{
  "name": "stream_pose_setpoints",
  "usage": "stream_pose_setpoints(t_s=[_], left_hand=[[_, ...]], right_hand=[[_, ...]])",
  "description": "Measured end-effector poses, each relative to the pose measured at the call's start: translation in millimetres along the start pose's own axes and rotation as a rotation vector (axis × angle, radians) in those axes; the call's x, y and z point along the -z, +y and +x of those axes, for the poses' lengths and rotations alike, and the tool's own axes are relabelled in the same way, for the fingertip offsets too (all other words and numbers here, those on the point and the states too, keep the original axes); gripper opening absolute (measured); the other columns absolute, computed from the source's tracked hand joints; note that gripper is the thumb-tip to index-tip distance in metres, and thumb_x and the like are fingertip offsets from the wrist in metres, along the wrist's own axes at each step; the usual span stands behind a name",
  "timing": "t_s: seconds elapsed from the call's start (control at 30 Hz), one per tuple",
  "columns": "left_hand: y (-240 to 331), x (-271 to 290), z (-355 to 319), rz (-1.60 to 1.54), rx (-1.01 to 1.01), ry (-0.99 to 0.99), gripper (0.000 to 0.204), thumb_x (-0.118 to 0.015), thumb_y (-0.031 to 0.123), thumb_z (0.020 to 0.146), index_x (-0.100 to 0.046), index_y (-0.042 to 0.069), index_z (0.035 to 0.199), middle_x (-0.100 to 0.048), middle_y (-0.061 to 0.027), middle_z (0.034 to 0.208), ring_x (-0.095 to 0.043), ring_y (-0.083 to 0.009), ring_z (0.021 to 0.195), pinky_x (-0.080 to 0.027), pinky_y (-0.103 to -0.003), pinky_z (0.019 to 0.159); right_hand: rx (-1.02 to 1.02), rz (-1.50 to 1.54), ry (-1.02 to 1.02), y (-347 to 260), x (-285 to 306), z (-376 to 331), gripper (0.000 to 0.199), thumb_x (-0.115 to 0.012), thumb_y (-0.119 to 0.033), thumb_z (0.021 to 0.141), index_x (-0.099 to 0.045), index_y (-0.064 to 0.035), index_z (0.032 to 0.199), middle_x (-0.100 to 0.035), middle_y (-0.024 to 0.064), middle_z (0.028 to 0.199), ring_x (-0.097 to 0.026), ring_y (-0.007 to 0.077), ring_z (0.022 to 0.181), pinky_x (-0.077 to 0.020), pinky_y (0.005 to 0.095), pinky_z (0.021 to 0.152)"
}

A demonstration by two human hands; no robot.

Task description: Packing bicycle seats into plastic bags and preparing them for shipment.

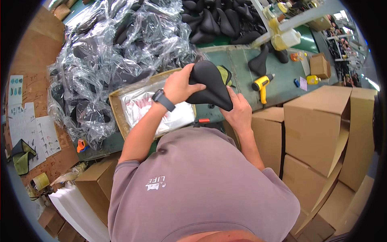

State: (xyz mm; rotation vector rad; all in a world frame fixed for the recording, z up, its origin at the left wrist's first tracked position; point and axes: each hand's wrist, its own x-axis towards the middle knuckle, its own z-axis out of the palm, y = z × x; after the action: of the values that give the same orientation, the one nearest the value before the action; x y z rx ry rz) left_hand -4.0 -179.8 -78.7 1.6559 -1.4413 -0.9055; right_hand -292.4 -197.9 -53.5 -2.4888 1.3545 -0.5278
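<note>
A black bicycle saddle (208, 82) is held up in front of me between both hands, its narrow nose pointing down to the right. My left hand (180, 84), with a watch on the wrist, grips the wide rear part, thumb on top. My right hand (238, 107) closes on the saddle's side near the nose; some of its fingers are hidden. Beneath the left forearm lies an open cardboard tray (114, 105) holding clear plastic bags (177, 117).
Bagged saddles (117, 44) heap at the far left, bare saddles (219, 22) at the back. On the green bench (242, 60) lies a yellow heat gun (263, 85). Cardboard boxes (314, 121) stack at right. An orange tape dispenser (82, 145) sits at left.
</note>
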Motion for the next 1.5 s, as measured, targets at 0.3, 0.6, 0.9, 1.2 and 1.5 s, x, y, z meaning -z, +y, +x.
stream_pose_setpoints(t_s=[0.3, 0.6, 0.9, 1.2, 1.5], left_hand=[[-63.3, -111.3, -96.9, -1.118, 0.292, -0.224, 0.086, -0.071, 0.046, 0.111, -0.027, 0.010, 0.176, -0.037, -0.0002, 0.177, -0.039, -0.0198, 0.161, -0.040, -0.054, 0.128], [-38.4, -139.6, -132.6, -1.078, 0.601, 0.125, 0.068, -0.084, 0.004, 0.091, -0.045, 0.003, 0.146, -0.071, -0.0152, 0.115, -0.077, -0.0253, 0.091, -0.066, -0.040, 0.080], [-7.8, -185.9, -139.7, -1.082, 0.868, 0.063, 0.096, -0.083, 0.006, 0.094, -0.020, 0.006, 0.167, -0.065, -0.0228, 0.127, -0.077, -0.0285, 0.098, -0.067, -0.041, 0.087], [-44.5, -282.8, -73.3, -1.461, 0.992, 0.125, 0.058, -0.077, 0.011, 0.102, -0.038, 0.007, 0.145, -0.068, -0.0229, 0.117, -0.076, -0.0302, 0.095, -0.069, -0.042, 0.081], [-111.1, -406.3, -63.0, -1.310, 1.120, 0.186, 0.064, -0.082, 0.010, 0.098, -0.037, 0.013, 0.144, -0.072, -0.0164, 0.099, -0.075, -0.0287, 0.079, -0.068, -0.041, 0.069]], right_hand=[[-0.539, 0.917, -0.195, -5.1, -49.2, -97.2, 0.077, -0.091, -0.021, 0.093, -0.057, 0.0036, 0.158, -0.077, 0.0170, 0.134, -0.072, 0.0160, 0.116, -0.0575, 0.0347, 0.103], [-0.441, 0.351, -0.050, 183.0, -199.6, -114.0, 0.069, -0.087, -0.034, 0.094, -0.061, 0.0030, 0.147, -0.076, 0.0226, 0.123, -0.073, 0.0393, 0.114, -0.0575, 0.0513, 0.100], [-0.633, 0.030, -0.526, 256.9, -255.6, 33.8, 0.076, -0.083, -0.054, 0.087, -0.063, 0.0033, 0.132, -0.076, 0.0296, 0.129, -0.073, 0.0458, 0.125, -0.0566, 0.0579, 0.106], [-0.775, 0.696, -0.642, 298.2, -110.0, 19.6, 0.063, -0.073, -0.053, 0.102, -0.074, 0.0081, 0.117, -0.064, 0.0053, 0.071, -0.058, 0.0180, 0.049, -0.0503, 0.0352, 0.049], [-0.429, 0.082, -0.965, 175.9, -85.4, 16.8, 0.070, -0.067, -0.060, 0.095, -0.081, 0.0058, 0.115, -0.079, 0.0319, 0.113, -0.077, 0.0475, 0.113, -0.0596, 0.0531, 0.101]])
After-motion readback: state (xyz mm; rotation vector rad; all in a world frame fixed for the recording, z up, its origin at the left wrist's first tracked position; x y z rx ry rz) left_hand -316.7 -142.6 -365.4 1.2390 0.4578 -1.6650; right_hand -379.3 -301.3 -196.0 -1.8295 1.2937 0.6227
